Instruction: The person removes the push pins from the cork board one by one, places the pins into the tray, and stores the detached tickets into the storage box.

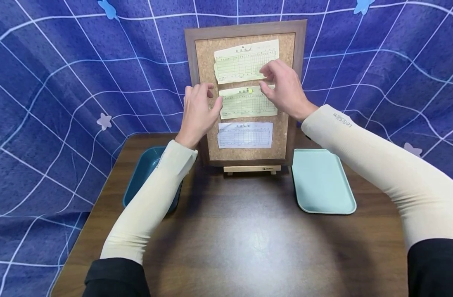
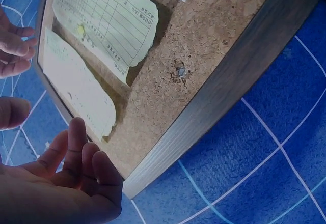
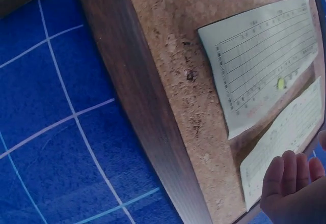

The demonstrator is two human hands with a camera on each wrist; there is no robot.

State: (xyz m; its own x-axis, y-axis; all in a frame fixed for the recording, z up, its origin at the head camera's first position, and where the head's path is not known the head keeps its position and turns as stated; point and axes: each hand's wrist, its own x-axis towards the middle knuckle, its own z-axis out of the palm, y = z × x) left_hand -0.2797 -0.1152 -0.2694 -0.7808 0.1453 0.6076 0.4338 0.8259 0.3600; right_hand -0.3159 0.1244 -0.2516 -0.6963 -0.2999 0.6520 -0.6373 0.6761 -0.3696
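A framed corkboard (image 1: 208,154) stands upright with three printed form sheets on it. The top sheet (image 1: 233,64) and middle sheet (image 1: 235,105) are pale green, their left edges torn; the bottom sheet (image 1: 245,135) is bluish white. A yellow round pin (image 1: 250,91) marks the top of the middle sheet. My left hand (image 1: 198,109) hovers by the board's left side, fingers loosely bent and holding nothing. Over the right ends of the upper two sheets is my right hand (image 1: 285,88), thumb and fingers apart. In the right wrist view its fingers (image 3: 289,170) overlap the top sheet; contact is unclear.
A small wooden stand (image 1: 252,169) supports the board on the brown table (image 1: 256,247). To the left, a dark teal bin (image 1: 137,177) is partly behind my left forearm. A light-aqua tray (image 1: 323,181) lies at right. Blue patterned cloth (image 1: 100,74) hangs behind.
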